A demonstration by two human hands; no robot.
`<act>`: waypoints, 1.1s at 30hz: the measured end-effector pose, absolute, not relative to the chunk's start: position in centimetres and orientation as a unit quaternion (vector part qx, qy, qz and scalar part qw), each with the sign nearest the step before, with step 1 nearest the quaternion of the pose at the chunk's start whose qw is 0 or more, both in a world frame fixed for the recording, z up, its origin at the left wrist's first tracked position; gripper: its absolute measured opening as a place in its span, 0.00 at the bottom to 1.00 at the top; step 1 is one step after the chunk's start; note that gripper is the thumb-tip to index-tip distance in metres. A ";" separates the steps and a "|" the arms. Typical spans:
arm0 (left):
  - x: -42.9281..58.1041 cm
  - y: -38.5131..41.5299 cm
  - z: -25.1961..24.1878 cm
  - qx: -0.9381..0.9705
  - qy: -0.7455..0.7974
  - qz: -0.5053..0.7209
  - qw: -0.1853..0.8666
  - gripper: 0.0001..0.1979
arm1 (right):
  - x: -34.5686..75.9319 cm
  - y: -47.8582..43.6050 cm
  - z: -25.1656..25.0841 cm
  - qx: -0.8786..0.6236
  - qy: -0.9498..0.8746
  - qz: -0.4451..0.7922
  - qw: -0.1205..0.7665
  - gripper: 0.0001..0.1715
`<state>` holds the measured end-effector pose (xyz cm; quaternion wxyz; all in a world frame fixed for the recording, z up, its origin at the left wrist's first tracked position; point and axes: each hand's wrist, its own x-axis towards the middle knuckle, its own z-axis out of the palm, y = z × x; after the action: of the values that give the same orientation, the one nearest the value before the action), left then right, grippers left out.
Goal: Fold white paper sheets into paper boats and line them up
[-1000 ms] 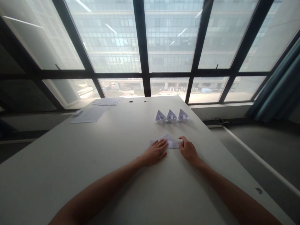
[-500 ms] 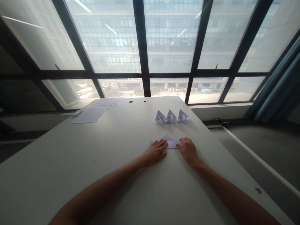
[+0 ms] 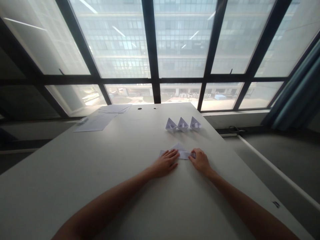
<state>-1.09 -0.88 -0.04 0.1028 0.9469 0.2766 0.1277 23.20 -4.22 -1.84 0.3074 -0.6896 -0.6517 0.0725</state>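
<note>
A folded white paper (image 3: 183,155) with a peaked top lies on the white table (image 3: 120,150). My left hand (image 3: 165,163) rests flat across its left part, fingers spread and pointing right. At the paper's right end, my right hand (image 3: 200,160) pinches the edge between thumb and fingers. Beyond the hands stand three folded paper boats in a row: a left one (image 3: 171,125), a middle one (image 3: 182,124) and a right one (image 3: 195,123).
Flat white sheets (image 3: 96,122) lie at the table's far left, with a small pale item (image 3: 82,120) beside them. Two small dark holes are near the far edge. A dark mark (image 3: 276,204) is at the right edge. Windows rise behind the table; a blue curtain hangs right.
My right fingers have curled in and closed on the paper's right end, which is lifted slightly. My left hand has stayed flat in the same place.
</note>
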 end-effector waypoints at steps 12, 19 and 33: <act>-1.0 -0.9 0.0 0.944 0.282 0.140 0.094 0.24 | 23.1 -4.7 -1.0 -0.666 -0.631 0.133 0.376 0.18; -1.0 -1.0 0.0 0.945 0.281 0.137 0.098 0.25 | 22.7 -5.2 -0.5 -0.669 -0.687 0.094 0.268 0.18; -1.0 -1.2 0.5 0.944 0.262 0.159 0.119 0.24 | 23.6 -4.1 -1.7 -0.674 -0.638 0.198 0.317 0.07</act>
<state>-1.03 -1.19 0.49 0.1193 0.9444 0.2619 0.1589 23.57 -4.09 -1.65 0.3167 -0.6737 -0.6377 0.1980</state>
